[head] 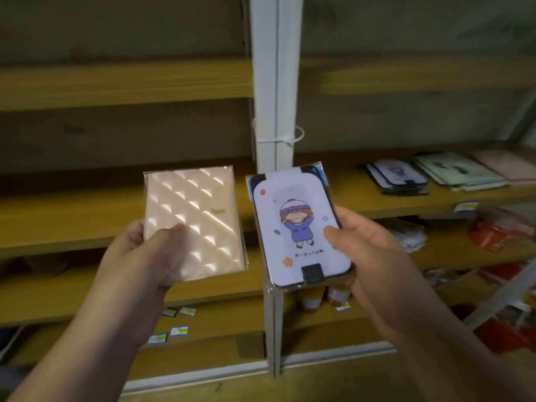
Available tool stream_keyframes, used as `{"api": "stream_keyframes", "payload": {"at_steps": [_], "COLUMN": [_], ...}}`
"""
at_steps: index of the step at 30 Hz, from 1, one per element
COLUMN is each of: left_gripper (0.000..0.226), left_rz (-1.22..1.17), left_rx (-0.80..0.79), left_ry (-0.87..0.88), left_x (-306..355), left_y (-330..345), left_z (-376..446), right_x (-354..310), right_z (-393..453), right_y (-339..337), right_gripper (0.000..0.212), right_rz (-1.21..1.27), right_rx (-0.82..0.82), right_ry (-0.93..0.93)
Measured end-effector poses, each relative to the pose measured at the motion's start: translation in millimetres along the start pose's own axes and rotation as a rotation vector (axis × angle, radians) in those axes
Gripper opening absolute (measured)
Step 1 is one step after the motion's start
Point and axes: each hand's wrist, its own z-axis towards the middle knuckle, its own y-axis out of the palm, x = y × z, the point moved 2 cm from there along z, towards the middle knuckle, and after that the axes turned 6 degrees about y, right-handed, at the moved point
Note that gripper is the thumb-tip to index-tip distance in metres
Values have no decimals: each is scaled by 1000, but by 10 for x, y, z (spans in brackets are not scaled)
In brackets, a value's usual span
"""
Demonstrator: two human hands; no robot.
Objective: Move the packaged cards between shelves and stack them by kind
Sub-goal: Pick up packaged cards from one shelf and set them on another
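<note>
Pink, quilted and glossy: a flat rectangular pack (193,221) in clear film, which we hold in our left hand (148,256), thumb curled over its face, in front of the left bay's wooden shelf (72,216).

Lilac, with a cartoon child in a purple hat: a round-cornered card pack (300,230), film-wrapped with dark tabs at both ends, pinched in our right hand (374,253) before the white upright (275,82).

Head view, right bay: sorted stacks (435,175) lie on the shelf, lilac beside pale green beside pink.

Risks, as we judge them: slick film may slide from either grip; blur and dim light could land a pack on the wrong stack.
</note>
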Motion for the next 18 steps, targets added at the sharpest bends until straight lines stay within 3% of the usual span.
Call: {"api": "stream_keyframes", "payload": {"at_steps": [3,7,12,18], "left_gripper": [35,50,42,36], "left_rz": [-20,71,110,101], "left_rx": [-16,-65,-165,-225], "left_ry": [-10,-35,-57,-131], "left_x": [-104,-173,-345,-753], "left_y": [404,964,1642,2313], "left_z": [-257,-493,-525,-258], "right_x": [-60,-95,-86,-5], "right_z": [-262,-509,-591,-456], "right_y": [-389,-861,-1433,-2127], "right_gripper": [30,37,26,27], "right_rz": [41,100,91,139], "right_rx": [-29,3,127,287], "right_ry": [-15,-15,4,36]}}
